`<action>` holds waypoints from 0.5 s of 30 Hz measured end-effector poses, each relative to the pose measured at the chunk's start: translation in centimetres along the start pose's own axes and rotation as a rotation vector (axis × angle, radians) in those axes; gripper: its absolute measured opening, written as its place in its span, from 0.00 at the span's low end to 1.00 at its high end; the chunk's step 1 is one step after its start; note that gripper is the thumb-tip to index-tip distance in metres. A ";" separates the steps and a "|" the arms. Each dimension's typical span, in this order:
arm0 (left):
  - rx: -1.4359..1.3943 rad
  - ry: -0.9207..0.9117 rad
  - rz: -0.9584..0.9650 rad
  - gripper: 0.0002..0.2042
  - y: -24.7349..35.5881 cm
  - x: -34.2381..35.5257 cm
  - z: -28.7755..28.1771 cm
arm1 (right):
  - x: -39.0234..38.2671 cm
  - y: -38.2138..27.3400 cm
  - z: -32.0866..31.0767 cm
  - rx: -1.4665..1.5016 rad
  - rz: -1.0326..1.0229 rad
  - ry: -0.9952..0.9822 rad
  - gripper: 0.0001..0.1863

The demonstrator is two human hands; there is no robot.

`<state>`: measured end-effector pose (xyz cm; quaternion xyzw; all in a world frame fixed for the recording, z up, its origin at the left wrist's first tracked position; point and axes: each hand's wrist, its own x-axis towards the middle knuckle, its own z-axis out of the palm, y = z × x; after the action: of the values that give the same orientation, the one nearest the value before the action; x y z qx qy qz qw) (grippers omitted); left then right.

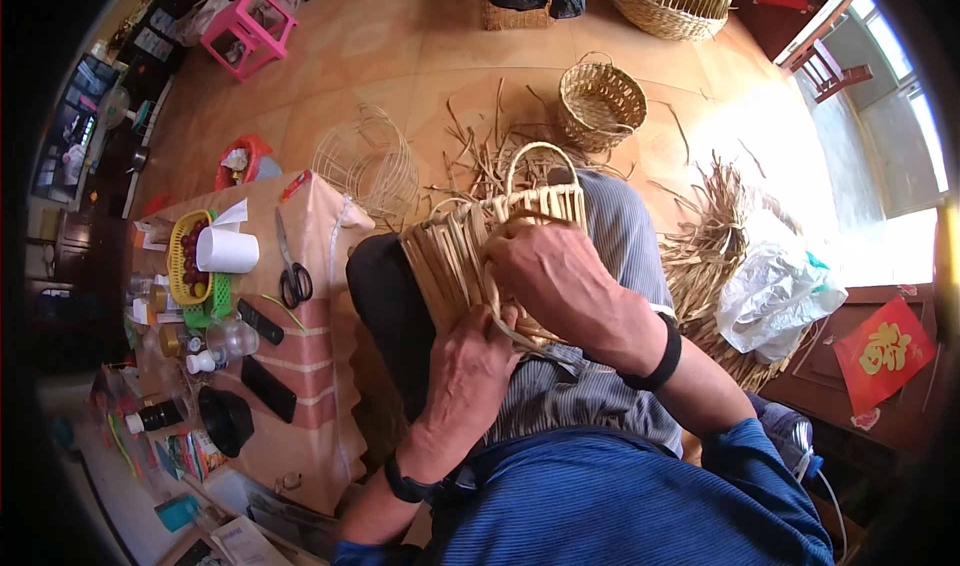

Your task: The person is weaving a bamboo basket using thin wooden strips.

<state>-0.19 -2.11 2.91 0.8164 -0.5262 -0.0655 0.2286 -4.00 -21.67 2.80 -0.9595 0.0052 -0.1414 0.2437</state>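
A partly woven straw basket (440, 261) rests tilted across my lap, with upright strips along its side and an arched handle (540, 150) at its far edge. My left hand (468, 356) is closed at the basket's near side, its thumb and fingertips pinching a flat straw strand (507, 330). Just above and to the right, my right hand (560, 278) is closed against the weave. Its fingers curl under the palm, so what they grip is mostly hidden; the strand runs between the two hands.
Scissors (292, 271), a toilet roll (228, 250) and a yellow fruit basket (188, 256) sit on the cloth-covered table at left. A wire frame (370, 166), loose straw (480, 161) and a finished small basket (601, 104) lie ahead on the floor. Straw bundles (710, 226) and a plastic bag (775, 291) are right.
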 end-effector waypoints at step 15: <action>-0.178 0.052 -0.109 0.26 -1.2 -0.2 -0.1 | -7.2 1.0 -2.9 1.055 0.668 0.094 0.12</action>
<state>0.75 -1.51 2.47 0.8218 -0.4670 -0.1031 0.3097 -11.64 -23.30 2.83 -0.6493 0.2447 -0.0830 0.7153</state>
